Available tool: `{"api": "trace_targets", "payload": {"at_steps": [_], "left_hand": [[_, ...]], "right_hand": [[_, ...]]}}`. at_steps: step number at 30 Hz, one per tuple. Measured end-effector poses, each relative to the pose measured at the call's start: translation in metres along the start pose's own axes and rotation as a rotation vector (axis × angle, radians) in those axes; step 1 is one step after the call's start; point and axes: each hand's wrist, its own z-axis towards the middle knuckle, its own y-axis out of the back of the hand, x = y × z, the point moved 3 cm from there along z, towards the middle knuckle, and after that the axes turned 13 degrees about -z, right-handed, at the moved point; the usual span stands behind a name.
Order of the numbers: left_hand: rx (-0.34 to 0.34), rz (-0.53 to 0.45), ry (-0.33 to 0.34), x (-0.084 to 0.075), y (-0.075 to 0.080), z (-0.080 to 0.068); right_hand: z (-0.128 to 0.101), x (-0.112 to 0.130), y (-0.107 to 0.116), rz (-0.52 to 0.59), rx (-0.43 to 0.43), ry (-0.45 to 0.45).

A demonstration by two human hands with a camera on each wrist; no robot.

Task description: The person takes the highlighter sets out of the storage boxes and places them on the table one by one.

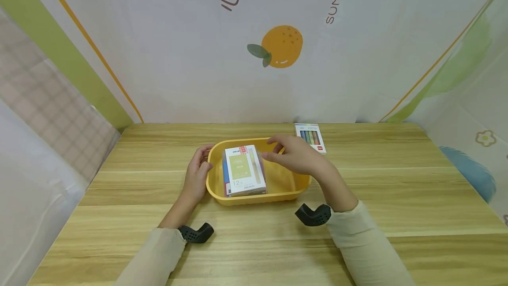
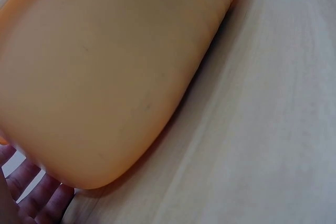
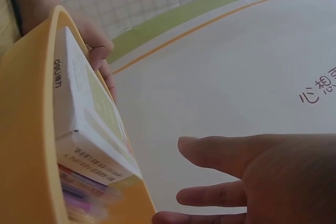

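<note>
A yellow plastic basket (image 1: pixel 283 180) sits on the wooden table, holding a white box (image 1: pixel 248 183) with a green panel. Below that box lie other packets, one with a blue edge; the right wrist view shows a purple item (image 3: pixel 79 203), blurred. My left hand (image 1: pixel 195 172) grips the basket's left end, thumb at the rim and fingers round the outer wall. Over the basket's back right rim hovers my right hand (image 1: pixel 295 154), its fingers apart and holding nothing. In the left wrist view the basket's outer wall (image 2: pixel 100 77) hides most of the left hand.
Behind the right hand, a flat white pack of coloured sticks (image 1: pixel 313 138) lies near the table's back edge. A white cloth printed with an orange (image 1: pixel 282 47) hangs behind the wooden table (image 1: pixel 254 242). Each wrist carries a black camera mount.
</note>
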Motion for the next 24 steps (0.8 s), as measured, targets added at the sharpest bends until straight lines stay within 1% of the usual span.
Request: {"api": "trace_targets", "payload": {"at_steps": [5, 19, 24], "left_hand": [[0.0, -0.003, -0.008, 0.0003, 0.0002, 0.0003], [0.01, -0.007, 0.003, -0.0019, -0.0009, -0.0007], [0.004, -0.001, 0.008, -0.0014, -0.0005, -0.0003]], "right_hand": [[0.0016, -0.0004, -0.0032, -0.008, 0.005, -0.002], [0.0031, 0.0052, -0.0078, -0.032, 0.028, -0.01], [0.004, 0.0068, -0.0099, -0.04, 0.036, -0.003]]}}
